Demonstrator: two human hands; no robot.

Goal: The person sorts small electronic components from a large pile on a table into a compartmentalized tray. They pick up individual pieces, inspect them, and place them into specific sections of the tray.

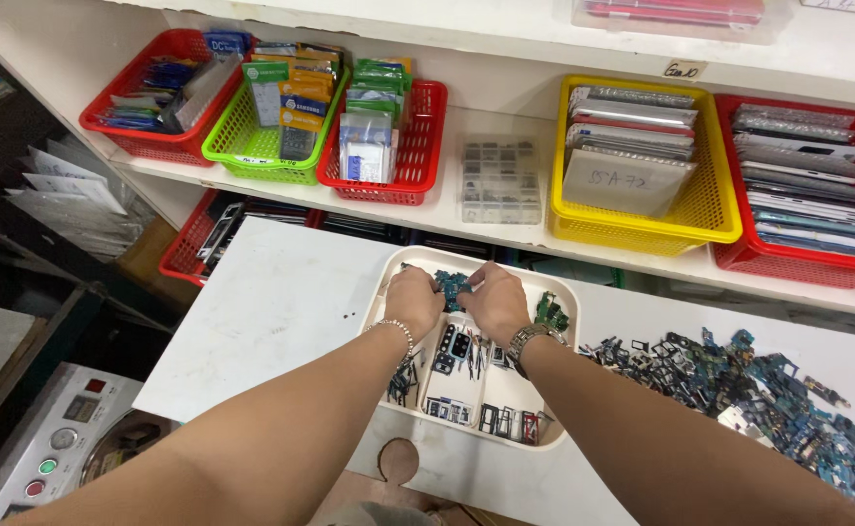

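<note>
White laminate covers the worktable [271,312] that fills the middle of the frame, scuffed grey in places, with a rounded notch cut into its near edge. Behind it, across the top of the frame, you have a white shelf [505,209] carrying five plastic baskets: two red [145,136] [418,146] and one lime green [252,146] at upper left, packed with small packaged parts, then a yellow one [715,209] and a red one [807,263] at upper right, stacked with flat panels. One more red basket [186,248] sits lower, half hidden behind the table. A clear compartment box [500,183] rests on the shelf between the two groups. At lower left, a grey machine panel [52,438] shows round buttons.

On the table at centre sits a cream divided tray [566,292], its sections holding small dark and teal electronic parts. To its right, a loose heap of similar blue-grey parts [749,390] spreads toward the frame's right edge.

Your two hands meet over the tray's far compartment. Your left hand [414,300], a beaded bracelet at the wrist, and your right hand [495,300], a metal watch at the wrist, both curl their fingers down onto a cluster of teal circuit pieces [452,285] between them, pinching at it.
</note>
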